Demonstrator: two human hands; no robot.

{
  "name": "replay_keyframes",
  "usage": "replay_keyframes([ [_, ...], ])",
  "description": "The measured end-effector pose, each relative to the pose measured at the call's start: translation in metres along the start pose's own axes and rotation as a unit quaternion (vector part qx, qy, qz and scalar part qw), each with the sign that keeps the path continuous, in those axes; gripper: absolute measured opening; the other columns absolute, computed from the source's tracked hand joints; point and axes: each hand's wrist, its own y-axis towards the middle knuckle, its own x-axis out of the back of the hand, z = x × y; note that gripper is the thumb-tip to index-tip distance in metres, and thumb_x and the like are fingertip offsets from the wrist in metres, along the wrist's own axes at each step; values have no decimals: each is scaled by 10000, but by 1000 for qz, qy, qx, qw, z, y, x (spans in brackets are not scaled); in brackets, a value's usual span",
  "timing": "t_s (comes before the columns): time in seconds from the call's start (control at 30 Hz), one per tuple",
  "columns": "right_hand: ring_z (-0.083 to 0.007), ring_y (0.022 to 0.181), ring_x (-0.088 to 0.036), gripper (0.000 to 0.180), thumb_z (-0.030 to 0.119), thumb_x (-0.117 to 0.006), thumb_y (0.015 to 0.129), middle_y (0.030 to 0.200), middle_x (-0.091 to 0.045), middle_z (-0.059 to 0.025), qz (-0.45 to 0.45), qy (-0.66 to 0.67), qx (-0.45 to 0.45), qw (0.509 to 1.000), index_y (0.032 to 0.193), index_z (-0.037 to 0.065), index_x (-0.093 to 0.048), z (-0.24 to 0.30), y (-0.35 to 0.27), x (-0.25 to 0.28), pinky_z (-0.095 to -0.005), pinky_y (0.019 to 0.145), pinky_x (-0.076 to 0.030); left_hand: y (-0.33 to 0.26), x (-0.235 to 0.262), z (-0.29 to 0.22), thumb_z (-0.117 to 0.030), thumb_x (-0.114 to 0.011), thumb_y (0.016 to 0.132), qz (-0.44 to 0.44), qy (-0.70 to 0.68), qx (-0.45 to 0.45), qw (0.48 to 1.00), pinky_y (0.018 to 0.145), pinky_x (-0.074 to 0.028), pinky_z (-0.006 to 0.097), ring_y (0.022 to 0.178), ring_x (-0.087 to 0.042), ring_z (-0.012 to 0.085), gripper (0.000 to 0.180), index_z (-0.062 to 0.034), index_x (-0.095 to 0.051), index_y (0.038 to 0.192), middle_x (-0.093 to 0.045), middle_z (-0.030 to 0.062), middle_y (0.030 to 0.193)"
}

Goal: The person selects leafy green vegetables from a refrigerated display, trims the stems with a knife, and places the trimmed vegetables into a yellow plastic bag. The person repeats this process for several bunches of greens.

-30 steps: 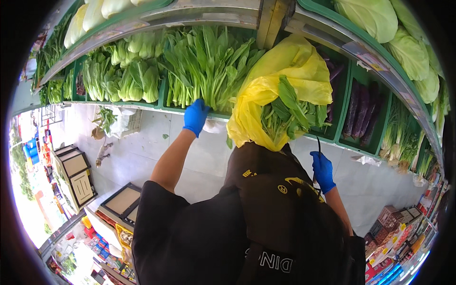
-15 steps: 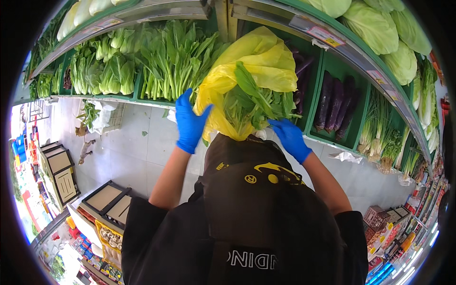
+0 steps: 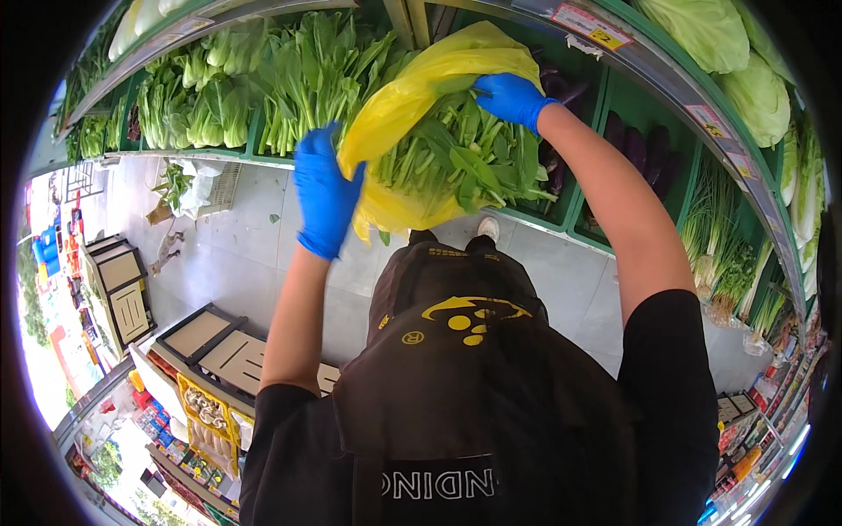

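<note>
A translucent yellow plastic bag (image 3: 386, 114) filled with loose leafy greens (image 3: 438, 149) is in front of me at the shelf edge, its mouth spread around them. My left hand (image 3: 323, 195), in a blue glove, is at the bag's left side, thumb apart from the fingers, with the bag's edge beside the thumb. My right hand (image 3: 513, 101), also gloved in blue, reaches over the greens to the bag's upper right rim. Its fingers are curled together at a green leaf and the plastic; what they grip is partly hidden.
Green trays hold bok choy (image 3: 215, 114) and long-stemmed greens (image 3: 307, 79) at left, eggplants (image 3: 645, 153) and spring onions (image 3: 710, 210) at right. Cabbages (image 3: 745, 96) lie on the upper shelf. A white crate (image 3: 219, 188) stands on the tiled floor.
My right hand has moved up and across from the bag's lower right to its upper rim. The bag's mouth lies wider, showing more greens. My left hand has shifted slightly left and down.
</note>
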Motion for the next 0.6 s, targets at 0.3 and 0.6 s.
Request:
replay_keyframes([
  [0.3, -371, 885, -617, 358, 201, -558, 786, 1009, -637, -192, 66, -36, 26, 997, 1113, 69, -616, 42, -30, 22, -463, 767, -502, -33, -109, 19, -194, -751, 694, 208, -33, 225, 951, 894, -463, 449, 1055, -555, 424, 763, 79, -370, 1297, -547, 291, 1164],
  [0.6, -334, 748, -631, 269, 141, -548, 847, 866, -639, -135, -161, -48, 74, 983, 1106, 90, -601, 53, -80, 19, -415, 643, -515, -36, -152, 25, -309, -846, 614, 176, 11, 207, 962, 907, -470, 441, 1066, -567, 411, 811, -13, -459, 1262, -571, 239, 1188],
])
